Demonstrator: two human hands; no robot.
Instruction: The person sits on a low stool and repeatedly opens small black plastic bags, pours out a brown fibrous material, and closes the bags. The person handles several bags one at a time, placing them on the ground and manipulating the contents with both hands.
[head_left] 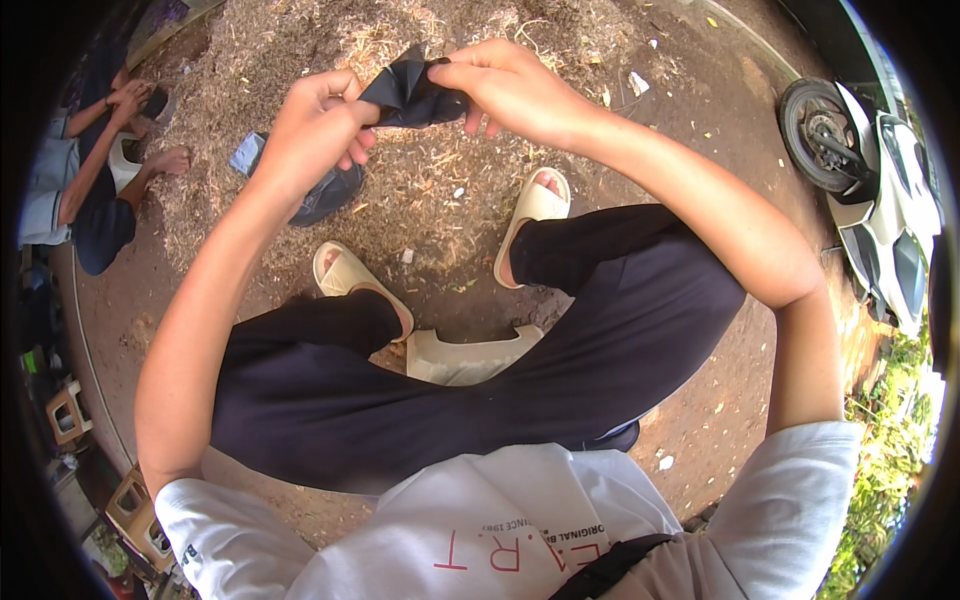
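Note:
Between my two hands, out in front of me, is a small black plastic bag (412, 92), creased and folded with a pointed upper corner. My left hand (318, 125) pinches its left side between thumb and fingers. The right side is gripped by my right hand (500, 88), thumb on top. Whether the bag's mouth is spread apart, I cannot tell. Beneath the hands lies a heap of dry, straw-coloured shavings mixed with soil (430, 190). Partly hidden behind my left wrist, a dark rounded bundle (330, 196) rests on the heap, with a light blue packet (245, 153) beside it.
I sit on a low, pale stool (470, 357), feet in cream slippers (540, 203) at the heap's near edge. Another person (85, 170) sits at the left, hands together. A white motorbike (880, 200) stands at the right. Hollow blocks (135, 510) lie at the lower left.

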